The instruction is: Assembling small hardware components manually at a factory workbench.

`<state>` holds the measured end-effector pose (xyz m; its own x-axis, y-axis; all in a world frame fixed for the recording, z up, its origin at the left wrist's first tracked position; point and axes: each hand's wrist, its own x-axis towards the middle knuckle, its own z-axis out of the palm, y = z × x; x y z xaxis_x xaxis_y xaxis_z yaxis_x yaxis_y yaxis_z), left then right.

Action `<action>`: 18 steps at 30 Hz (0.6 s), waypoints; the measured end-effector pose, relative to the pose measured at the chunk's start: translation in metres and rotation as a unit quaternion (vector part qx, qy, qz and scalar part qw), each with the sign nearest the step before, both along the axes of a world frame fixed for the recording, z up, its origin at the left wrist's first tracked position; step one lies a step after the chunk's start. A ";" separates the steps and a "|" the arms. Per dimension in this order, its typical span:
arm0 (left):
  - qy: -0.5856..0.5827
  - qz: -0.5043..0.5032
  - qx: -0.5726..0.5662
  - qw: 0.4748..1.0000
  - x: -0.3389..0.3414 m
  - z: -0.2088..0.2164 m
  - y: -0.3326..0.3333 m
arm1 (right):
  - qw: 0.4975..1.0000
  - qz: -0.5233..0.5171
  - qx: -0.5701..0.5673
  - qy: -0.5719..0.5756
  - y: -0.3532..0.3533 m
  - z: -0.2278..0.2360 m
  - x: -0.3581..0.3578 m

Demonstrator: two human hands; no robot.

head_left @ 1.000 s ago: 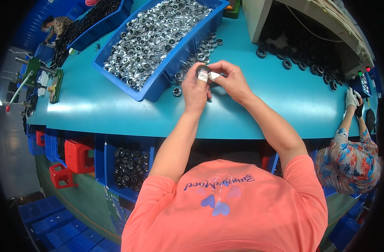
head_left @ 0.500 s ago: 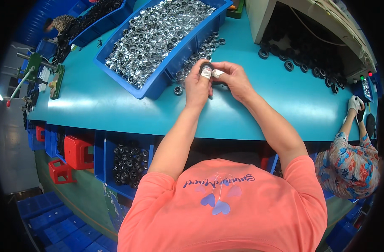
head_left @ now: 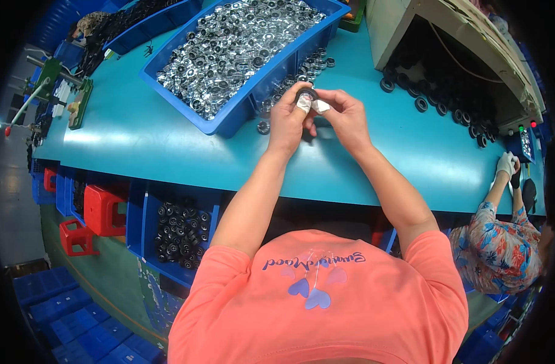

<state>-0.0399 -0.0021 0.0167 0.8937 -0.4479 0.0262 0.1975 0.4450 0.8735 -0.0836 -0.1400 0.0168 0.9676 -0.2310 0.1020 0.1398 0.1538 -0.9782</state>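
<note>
Both my hands are raised over the near middle of the teal table, with a small black rubber ring or wheel [head_left: 307, 92] between them. My left hand [head_left: 286, 126] is closed around the ring's left side, its thumb pressed to the front. My right hand [head_left: 352, 123] pinches the ring's right side with thumb and fingertips. White wraps cover both thumb tips. Whether a clear hub sits inside the ring is too small to tell. Just beyond my hands, loose clear-and-black hubs [head_left: 317, 62] lie beside a blue bin [head_left: 215, 125] heaped with more of them.
Black rings [head_left: 421, 105] spill from a beige box-shaped machine [head_left: 405, 30] at the right. A person in a floral top [head_left: 502, 246] works at the far right, wearing a white glove. A green hand press [head_left: 80, 103] stands at the left. Under the table are red stools [head_left: 102, 209] and a bin of black wheels [head_left: 181, 233].
The view has shifted slightly, so the table and bins sit a little differently. Both hands stay together on the ring, which shows more of its face now.
</note>
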 end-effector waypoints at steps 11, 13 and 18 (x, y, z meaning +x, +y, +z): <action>-0.123 0.112 0.171 0.971 -0.003 -0.004 -0.009 | 1.000 -0.004 -0.005 0.015 -0.005 -0.005 0.002; -0.120 0.126 0.168 0.970 -0.005 -0.004 -0.010 | 0.997 -0.038 -0.068 0.004 -0.002 -0.010 0.000; -0.064 0.094 0.113 0.987 -0.003 -0.002 -0.003 | 0.978 -0.087 -0.189 -0.004 0.010 0.006 -0.009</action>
